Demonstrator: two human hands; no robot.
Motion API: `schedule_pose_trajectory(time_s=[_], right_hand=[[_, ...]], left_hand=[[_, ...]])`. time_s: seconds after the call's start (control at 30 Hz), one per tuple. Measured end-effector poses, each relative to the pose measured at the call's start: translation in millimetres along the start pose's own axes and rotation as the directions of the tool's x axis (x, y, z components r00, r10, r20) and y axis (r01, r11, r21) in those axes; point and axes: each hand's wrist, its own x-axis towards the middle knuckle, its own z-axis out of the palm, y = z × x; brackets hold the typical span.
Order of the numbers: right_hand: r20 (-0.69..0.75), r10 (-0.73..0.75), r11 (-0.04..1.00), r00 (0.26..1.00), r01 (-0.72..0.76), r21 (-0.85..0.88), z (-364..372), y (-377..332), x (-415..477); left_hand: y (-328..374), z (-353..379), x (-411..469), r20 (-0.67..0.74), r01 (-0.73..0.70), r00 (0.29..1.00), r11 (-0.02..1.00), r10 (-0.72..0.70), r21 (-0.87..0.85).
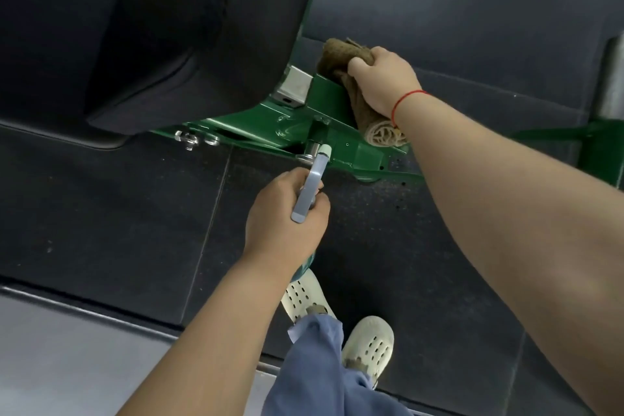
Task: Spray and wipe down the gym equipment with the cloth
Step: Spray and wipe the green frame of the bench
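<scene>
Over dark rubber floor (118, 213), our right hand (385, 81) clutches cloth (337, 54) on green frame (329, 91); left hand (283, 216)'s fingers (319, 204) wrap the sprayer (312, 179).

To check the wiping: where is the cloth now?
In the head view, upper right: the right hand holds the cloth on the green frame, beside the pad.

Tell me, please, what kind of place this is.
Probably a gym: a green metal machine frame with black padded cushions stands on dark rubber floor tiles.

Cloth (341, 78) on frame (324, 132) — spray bottle (312, 186) nearer.
</scene>
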Motion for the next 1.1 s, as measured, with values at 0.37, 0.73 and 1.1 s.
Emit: schedule_pose_trajectory(time_s=[0.37, 0.73, 1.1], right_hand=[[-0.259, 0.016, 0.998, 0.966, -0.032, -0.056, 28, 93, -60], [-0.671, -0.250, 0.931, 0.698, 0.365, 0.032, 83, 105, -104], [-0.753, -0.602, 0.755, 0.267, 0.499, -0.427, 134, 103, -69]], left_hand=[[-1, 27, -40, -0.154, 0.098, 0.980, 0.981, -0.124, -0.170], [-26, 51, -23, -0.153, -0.026, 0.988, 0.986, 0.001, -0.163], [-64, 49, 1, -0.154, -0.251, 0.960, 0.963, 0.235, -0.097]])
